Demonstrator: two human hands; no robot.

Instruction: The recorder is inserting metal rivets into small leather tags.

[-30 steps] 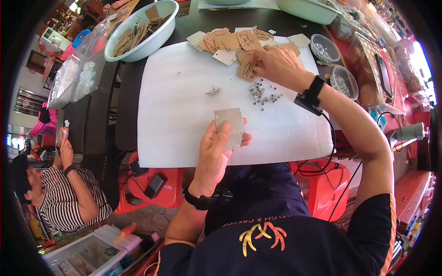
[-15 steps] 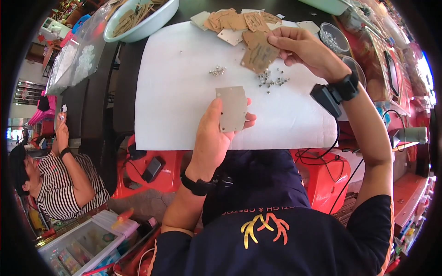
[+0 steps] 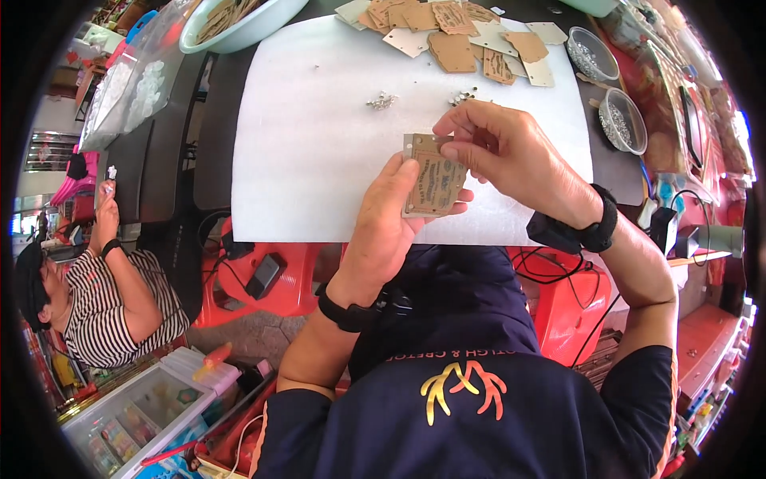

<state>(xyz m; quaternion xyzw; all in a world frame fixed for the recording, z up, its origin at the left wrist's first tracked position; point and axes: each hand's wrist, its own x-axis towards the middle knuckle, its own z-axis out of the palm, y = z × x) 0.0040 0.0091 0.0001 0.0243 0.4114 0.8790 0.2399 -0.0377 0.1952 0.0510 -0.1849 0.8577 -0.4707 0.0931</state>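
My left hand (image 3: 373, 219) is closed on a pale grey card (image 3: 408, 148) with small holes, held over the near part of a white foam sheet (image 3: 311, 152). A brown printed card (image 3: 433, 185) now lies over the grey one. My right hand (image 3: 515, 156) pinches the brown card near its upper right corner. Past the hands sit a cluster of small silver metal pieces (image 3: 382, 100) and a second cluster of metal pieces (image 3: 462, 96), partly hidden by my right hand. A loose pile of brown and grey cards (image 3: 452, 53) covers the sheet's far edge.
Two clear tubs of small metal parts, a far tub (image 3: 592, 56) and a nearer tub (image 3: 622, 121), stand to the right. A pale basin (image 3: 271, 30) of brown pieces is at the far left. Another person (image 3: 124, 307) sits at the left. Red stools (image 3: 287, 279) flank me.
My right hand has come from the card pile toward me, bringing the brown card onto the grey one. My left hand has shifted slightly right and away from me.
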